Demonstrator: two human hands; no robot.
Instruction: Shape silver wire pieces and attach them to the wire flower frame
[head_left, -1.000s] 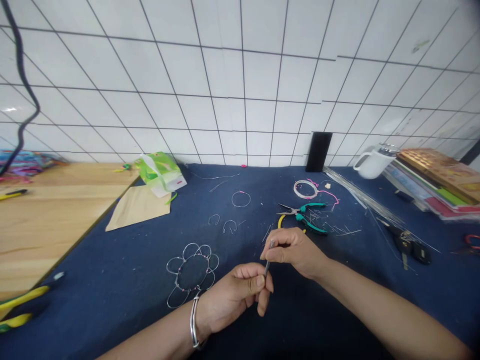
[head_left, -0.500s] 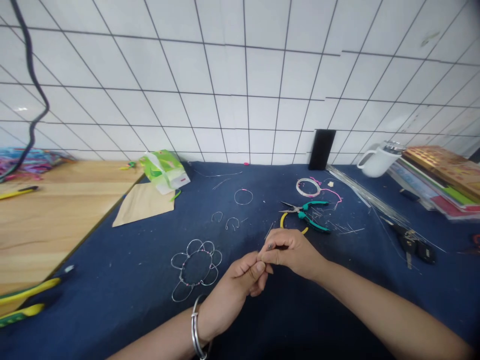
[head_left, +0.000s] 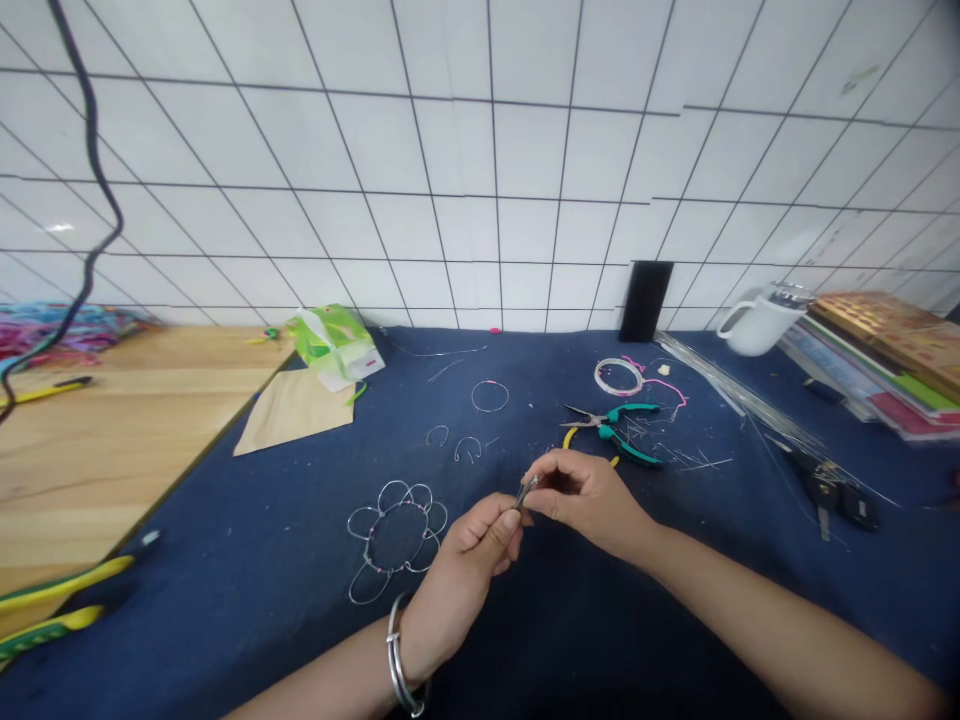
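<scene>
A short piece of silvery wire (head_left: 527, 490) is pinched between my two hands; its exact shape is too small to make out. My left hand (head_left: 474, 550) closes thumb against fingers on its lower end, a bangle on the wrist. My right hand (head_left: 592, 495) grips the upper end with thumb and forefinger. Left of my hands a flower-shaped wire frame (head_left: 367, 552), a ring with looped petals and small pink beads, lies flat on the blue cloth (head_left: 285, 570). Beyond it are small bent wires (head_left: 468, 446) and a thin wire ring (head_left: 490, 396).
Teal-handled pliers (head_left: 630, 410) lie beyond my right hand, which partly covers a yellow-handled tool (head_left: 570, 437). Wire scraps, keys (head_left: 825, 495), long straight wires (head_left: 720, 375) and a white mug (head_left: 754, 322) are at right. Yellow-green handles (head_left: 67, 585) lie at left.
My fingers have shifted slightly apart, so more of the wire shows between them. The whole view has moved a little; objects on the cloth lie as before.
</scene>
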